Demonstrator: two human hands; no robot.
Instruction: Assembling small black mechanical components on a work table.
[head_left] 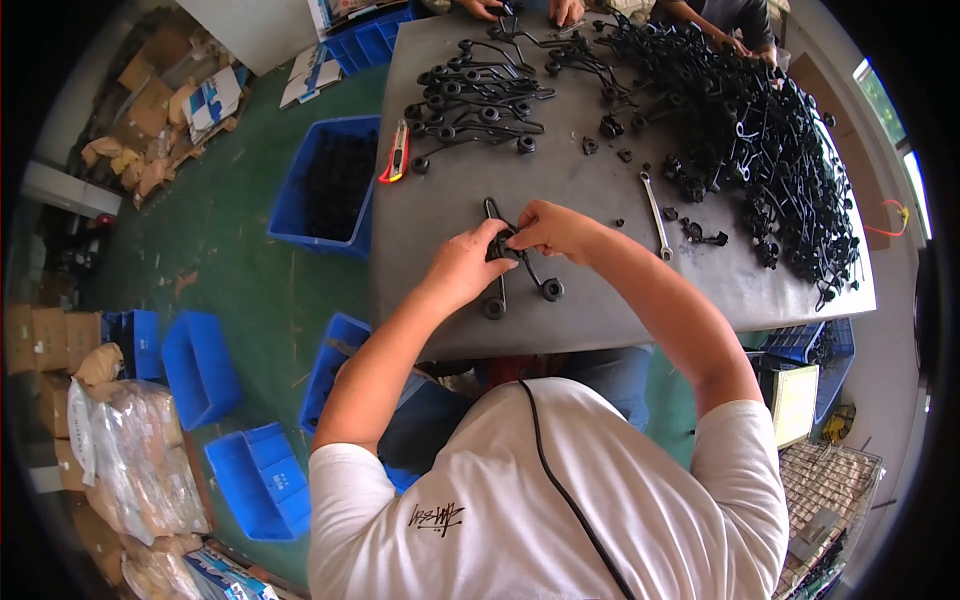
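Observation:
A black bent-wire bracket with round ends (551,289) lies near the front edge of the grey table (590,320). My left hand (466,262) closes thumb and fingers around its dark middle fitting. From the right, my right hand (556,232) pinches the same middle part, its fingertips close to the left thumb. Whether a small separate piece sits between the fingertips is hidden. The bracket's looped end points away from me, and its two round ends point toward me. Beyond my hands, several similar wire brackets (480,95) lie in a row.
A red-and-white utility knife (397,152) lies at the table's left edge. A wrench (656,215) and small black fittings (700,235) are to the right, before a large heap of black wire parts (770,150). Blue crates (285,208) stand on the floor. Other people's hands (566,12) work at the far edge.

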